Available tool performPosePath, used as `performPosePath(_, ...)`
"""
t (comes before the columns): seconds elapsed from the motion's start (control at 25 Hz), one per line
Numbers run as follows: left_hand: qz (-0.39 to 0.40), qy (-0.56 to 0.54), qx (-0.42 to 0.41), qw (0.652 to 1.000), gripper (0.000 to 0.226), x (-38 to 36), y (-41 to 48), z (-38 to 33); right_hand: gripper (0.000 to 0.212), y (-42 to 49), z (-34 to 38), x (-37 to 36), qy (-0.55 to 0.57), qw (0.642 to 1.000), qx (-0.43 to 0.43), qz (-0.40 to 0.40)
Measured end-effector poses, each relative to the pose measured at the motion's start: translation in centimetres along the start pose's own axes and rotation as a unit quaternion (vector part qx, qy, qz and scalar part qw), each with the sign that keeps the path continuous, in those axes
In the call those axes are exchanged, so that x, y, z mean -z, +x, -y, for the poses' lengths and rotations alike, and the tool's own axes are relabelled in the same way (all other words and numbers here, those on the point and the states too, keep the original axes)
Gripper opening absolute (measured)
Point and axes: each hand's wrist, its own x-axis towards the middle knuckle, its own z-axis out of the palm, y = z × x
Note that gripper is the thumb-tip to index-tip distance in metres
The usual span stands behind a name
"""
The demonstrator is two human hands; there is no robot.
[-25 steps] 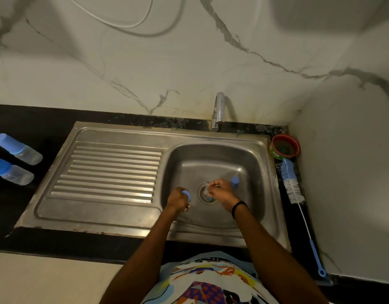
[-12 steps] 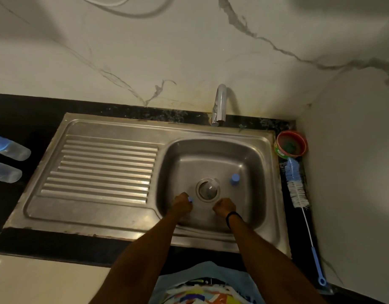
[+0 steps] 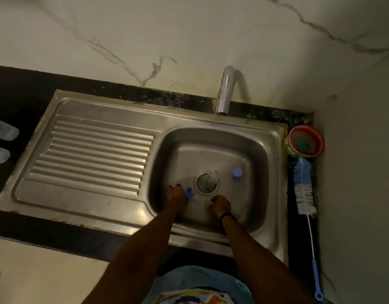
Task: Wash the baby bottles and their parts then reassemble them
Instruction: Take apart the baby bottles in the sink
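Since a second ago the right hand [image 3: 219, 206] has drawn back from the drain to the near side of the basin, and the clear part [image 3: 207, 180] it was handling now lies on the drain strainer, its shape hard to read against the metal. The left hand [image 3: 178, 196] stays low at the drain's left, its fingers closed around a small blue piece [image 3: 190, 192], of which only the tip shows. The right hand's fingers are curled under, and I cannot tell whether they hold anything. A blue cap [image 3: 237, 173] stands on the basin floor right of the drain. Two baby bottles [image 3: 4, 131] lie on the black counter [image 3: 24, 84] at the far left, blurred and cut off by the frame edge. The steel sink [image 3: 211, 120] has a ribbed drainboard [image 3: 97, 154] on its left and a tap [image 3: 225, 91] behind the basin. Right of it, a red tub [image 3: 305, 140] sits in the corner with a bottle brush [image 3: 304, 189] lying just in front. The walls are pale veined marble, and the light is dim.
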Motion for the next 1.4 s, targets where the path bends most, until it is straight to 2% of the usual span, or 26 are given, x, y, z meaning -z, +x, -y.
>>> performPosePath(0.2, -0.030, -0.013, 0.005, 0.999, 0.047, 1.0, -1.6, -0.5, 0.021, -1.3, 2.1, 0.7, 0.013, 0.999, 0.017, -0.043)
performPosePath(0.52, -0.090, -0.173, -0.024, 0.981, 0.039, 3.8, -5.0, 0.7, 0.018, -4.0, 6.0, 0.2, 0.086, 0.992, 0.027, -0.091)
performPosePath(0.68, -0.161, -0.249, -0.074, 0.952, 0.031, 9.0, -6.0, 2.2, 0.020, -5.5, 10.5, -0.9, 0.120, 0.982, 0.027, -0.146)
performPosePath(0.88, -0.246, -0.333, -0.091, 0.906, 0.025, 18.9, -4.3, 7.9, 0.016, -6.8, 20.9, -3.7, 0.214, 0.962, 0.059, -0.160)
performPosePath(1.12, -0.306, -0.426, -0.061, 0.849, 0.022, 29.8, -1.9, 17.4, 0.015, -8.8, 35.1, -6.4, 0.242, 0.938, 0.161, -0.190)
performPosePath(1.24, -0.345, -0.461, -0.032, 0.817, 0.023, 34.3, -1.1, 21.4, 0.010, -9.4, 42.4, -8.4, 0.225, 0.935, 0.236, -0.141)
performPosePath(1.4, -0.402, -0.455, -0.029, 0.794, 0.033, 39.3, -0.9, 24.5, 0.025, -9.8, 52.9, -11.9, 0.140, 0.928, 0.344, -0.033)
